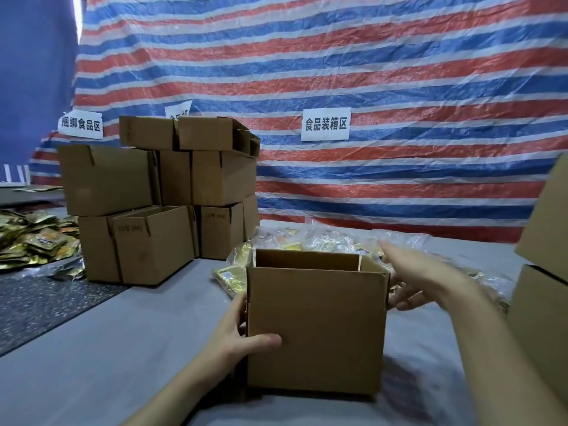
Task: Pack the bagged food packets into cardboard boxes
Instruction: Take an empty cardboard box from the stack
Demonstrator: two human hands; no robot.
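**A:** How far along is it?

**B:** Barely begun, I judge. Beyond the left hand (242, 336) are stacked boxes (138, 210). That hand grips the open box (316, 327) by its left corner, and no packet shows inside.

**A:** And the packets?

**B:** The bagged packets (322, 241) lie just behind the box. The right hand (421, 278) is spread open by its right wall. More boxes (541, 287) crowd that hand's right. The bare grey cloth (153, 333) to the left gives room.

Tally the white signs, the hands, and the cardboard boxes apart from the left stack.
White signs: 3
Hands: 2 (left hand, right hand)
Open box in front: 1
Boxes at right edge: 2
Total: 8
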